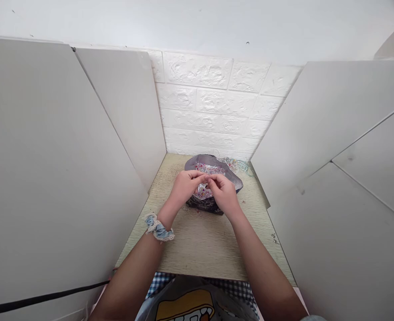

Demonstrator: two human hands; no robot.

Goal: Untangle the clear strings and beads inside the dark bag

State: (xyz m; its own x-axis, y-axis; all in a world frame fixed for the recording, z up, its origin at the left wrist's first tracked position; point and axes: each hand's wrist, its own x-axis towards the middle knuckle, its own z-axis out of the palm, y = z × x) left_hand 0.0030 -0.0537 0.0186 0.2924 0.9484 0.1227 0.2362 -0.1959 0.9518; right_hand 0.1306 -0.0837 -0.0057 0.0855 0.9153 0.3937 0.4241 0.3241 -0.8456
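Observation:
A dark bowl (217, 162) full of small coloured beads (212, 169) stands on the wooden table (200, 240), near the back wall. Both my hands hover over its near side and meet at the fingertips. My left hand (185, 187) is pinched shut, and my right hand (223, 191) is pinched shut against it. Whatever sits between the fingertips is too small to name. A blue scrunchie (158, 228) with a lace edge is on my left wrist.
White panels (66, 169) wall in the table on the left and right (334, 178), and a white brick-pattern wall (213, 107) closes the back. A clear bag of beads (237, 165) lies behind the bowl. A black cable (43, 298) runs at lower left.

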